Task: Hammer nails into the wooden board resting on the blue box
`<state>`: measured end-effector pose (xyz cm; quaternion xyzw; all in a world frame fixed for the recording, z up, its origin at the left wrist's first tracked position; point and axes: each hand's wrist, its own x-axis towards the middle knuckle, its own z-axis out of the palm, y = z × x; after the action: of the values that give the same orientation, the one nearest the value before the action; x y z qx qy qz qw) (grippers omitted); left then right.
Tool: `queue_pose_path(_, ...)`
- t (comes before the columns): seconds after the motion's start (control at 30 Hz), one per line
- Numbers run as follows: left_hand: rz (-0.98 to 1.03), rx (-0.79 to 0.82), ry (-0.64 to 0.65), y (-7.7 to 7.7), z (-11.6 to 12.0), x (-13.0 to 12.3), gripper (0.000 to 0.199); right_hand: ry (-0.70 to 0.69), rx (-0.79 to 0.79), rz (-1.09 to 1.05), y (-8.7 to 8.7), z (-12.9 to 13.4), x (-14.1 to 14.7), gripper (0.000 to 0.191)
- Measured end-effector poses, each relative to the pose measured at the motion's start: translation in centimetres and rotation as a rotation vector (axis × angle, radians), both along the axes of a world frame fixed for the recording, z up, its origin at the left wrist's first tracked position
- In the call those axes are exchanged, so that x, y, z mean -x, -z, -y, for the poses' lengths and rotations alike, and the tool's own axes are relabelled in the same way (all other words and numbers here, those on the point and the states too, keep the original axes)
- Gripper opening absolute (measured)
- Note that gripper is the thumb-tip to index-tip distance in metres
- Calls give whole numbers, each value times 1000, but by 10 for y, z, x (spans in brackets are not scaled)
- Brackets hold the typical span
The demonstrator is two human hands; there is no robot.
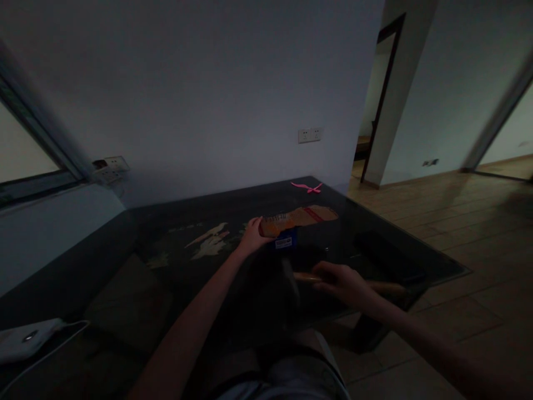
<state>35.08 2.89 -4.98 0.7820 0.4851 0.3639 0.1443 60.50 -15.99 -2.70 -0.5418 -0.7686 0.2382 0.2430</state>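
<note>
My left hand [252,238] grips the left end of a torn brown cardboard piece [306,216] with printing and a red stripe. Under the cardboard, close to my left fingers, a small blue box [285,240] with a white label rests on the dark table. My right hand [341,282] is closed round the wooden handle of a hammer [306,276]. The hammer's blurred head hangs left of that hand, below and apart from the blue box. The handle's end sticks out to the right behind my wrist.
The dark glossy table [166,289] stands against a wall with sockets [309,135]. A pink strap-like item [308,188] lies at its far corner. A dark long object [389,258] lies at the right, a white device [29,339] with a cable at the left.
</note>
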Motion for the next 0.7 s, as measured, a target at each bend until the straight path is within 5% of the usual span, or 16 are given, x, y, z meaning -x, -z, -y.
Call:
queue_pose_path(0.43,88,21,72,3,-75,-67,87,-79,-116,222,15,-67,19,30)
queue_pose_path(0.7,149,-28,85,8,-60,-53,98,-104,-148,288,22,-103,18,29)
